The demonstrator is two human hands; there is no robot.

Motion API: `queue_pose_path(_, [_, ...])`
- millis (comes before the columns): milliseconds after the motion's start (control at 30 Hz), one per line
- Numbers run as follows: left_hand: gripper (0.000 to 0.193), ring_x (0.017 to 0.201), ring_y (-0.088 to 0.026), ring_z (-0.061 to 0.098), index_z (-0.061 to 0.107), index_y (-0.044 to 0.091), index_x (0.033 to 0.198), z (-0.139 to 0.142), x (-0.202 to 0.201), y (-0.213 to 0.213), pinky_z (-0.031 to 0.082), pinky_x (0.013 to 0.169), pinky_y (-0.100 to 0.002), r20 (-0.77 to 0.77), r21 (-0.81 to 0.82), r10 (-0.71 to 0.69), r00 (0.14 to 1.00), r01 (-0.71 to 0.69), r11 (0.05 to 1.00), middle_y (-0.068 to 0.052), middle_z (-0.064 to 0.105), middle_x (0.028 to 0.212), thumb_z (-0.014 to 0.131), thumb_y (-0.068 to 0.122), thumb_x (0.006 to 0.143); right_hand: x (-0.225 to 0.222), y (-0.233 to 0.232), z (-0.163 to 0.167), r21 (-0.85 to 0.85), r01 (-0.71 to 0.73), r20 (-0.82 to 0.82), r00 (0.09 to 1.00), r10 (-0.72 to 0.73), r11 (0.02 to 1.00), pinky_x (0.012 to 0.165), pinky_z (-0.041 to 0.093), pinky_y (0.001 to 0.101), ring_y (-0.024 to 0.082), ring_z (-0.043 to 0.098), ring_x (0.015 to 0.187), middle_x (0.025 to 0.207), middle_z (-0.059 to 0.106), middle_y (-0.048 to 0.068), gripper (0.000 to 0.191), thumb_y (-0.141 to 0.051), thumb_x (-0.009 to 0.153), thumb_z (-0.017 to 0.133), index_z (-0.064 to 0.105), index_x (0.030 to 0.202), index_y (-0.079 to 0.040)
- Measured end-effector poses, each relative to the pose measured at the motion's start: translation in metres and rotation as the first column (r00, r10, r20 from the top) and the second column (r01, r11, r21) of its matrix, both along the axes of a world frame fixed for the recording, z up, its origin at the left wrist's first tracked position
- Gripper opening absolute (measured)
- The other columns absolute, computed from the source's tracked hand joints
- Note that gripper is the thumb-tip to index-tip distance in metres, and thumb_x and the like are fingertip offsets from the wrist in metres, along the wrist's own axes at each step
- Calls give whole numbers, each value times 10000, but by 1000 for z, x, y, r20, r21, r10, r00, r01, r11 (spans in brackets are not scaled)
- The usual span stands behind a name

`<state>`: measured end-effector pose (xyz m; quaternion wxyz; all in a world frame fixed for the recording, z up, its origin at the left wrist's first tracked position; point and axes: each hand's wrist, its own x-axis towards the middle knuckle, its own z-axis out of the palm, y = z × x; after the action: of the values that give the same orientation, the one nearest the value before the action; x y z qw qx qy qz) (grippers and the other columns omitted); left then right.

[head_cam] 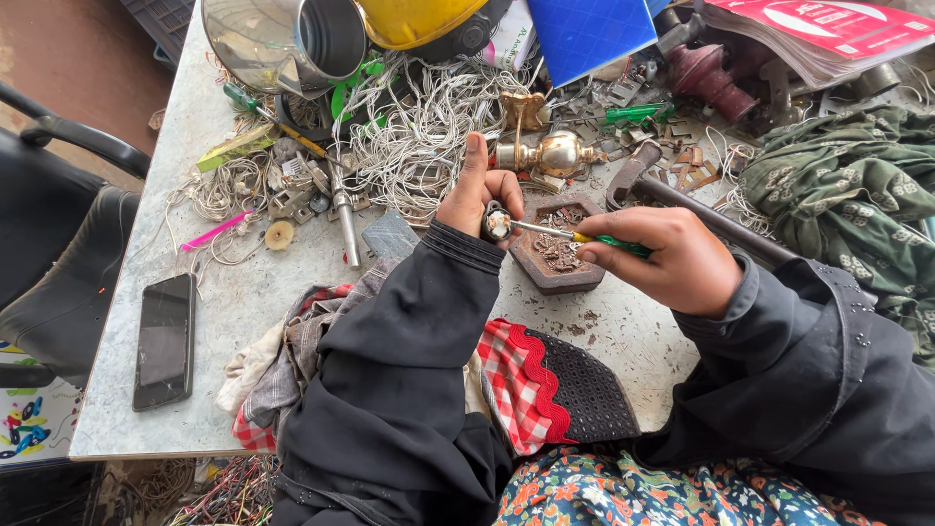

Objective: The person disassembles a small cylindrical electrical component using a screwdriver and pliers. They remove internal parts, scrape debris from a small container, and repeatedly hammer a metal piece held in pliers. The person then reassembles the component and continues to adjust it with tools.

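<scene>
My left hand (474, 195) grips a small round metal part (497, 225), thumb raised. My right hand (672, 258) holds a screwdriver (584, 237) with a green and yellow handle, and its metal tip touches the small part. Just beneath the two hands sits a brown hexagonal dish (557, 276) filled with rusty bits. Both arms wear black sleeves.
Grey worktable (127, 390) with a black phone (164, 339) at left, a tangle of white wire (419, 127), a brass fitting (555, 153), a steel jug (282, 39), a hammer (682, 200), green cloth (847, 185) at right, checked cloth (506, 375) near me, a black chair (49, 224) at left.
</scene>
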<state>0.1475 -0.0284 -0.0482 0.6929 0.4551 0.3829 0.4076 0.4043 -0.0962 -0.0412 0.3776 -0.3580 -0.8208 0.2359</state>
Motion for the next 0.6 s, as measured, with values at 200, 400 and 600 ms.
queue_pose_path(200, [922, 437, -107, 501, 603, 45, 704, -5, -7, 0, 393, 407, -225, -26, 1, 0, 1000, 0, 1000, -25, 543, 596, 286, 897, 860, -16, 8, -19, -638, -222, -339, 941, -10, 737, 482, 382, 243, 70, 490, 556, 711, 606, 3, 324, -249, 993, 632, 709, 1217, -28])
queue_pose_path(400, [932, 458, -106, 514, 648, 46, 769, -2, -10, -4, 401, 417, -237, -7, -48, -39, 999, 38, 998, -46, 566, 608, 277, 899, 838, -26, 6, -22, -670, -400, -545, 837, -48, 625, 424, 347, 219, 53, 434, 455, 642, 543, -15, 309, -266, 1072, 481, 633, 1162, -11])
queue_pose_path(600, [840, 607, -65, 504, 678, 77, 1056, -22, 8, 1, 391, 499, -214, -141, 65, -69, 988, 79, 995, 0, 574, 869, 349, 832, 890, -21, 17, -24, -569, -194, -486, 863, -136, 799, 629, 458, 194, 33, 553, 753, 926, 616, -27, 345, -159, 960, 684, 592, 1248, 7])
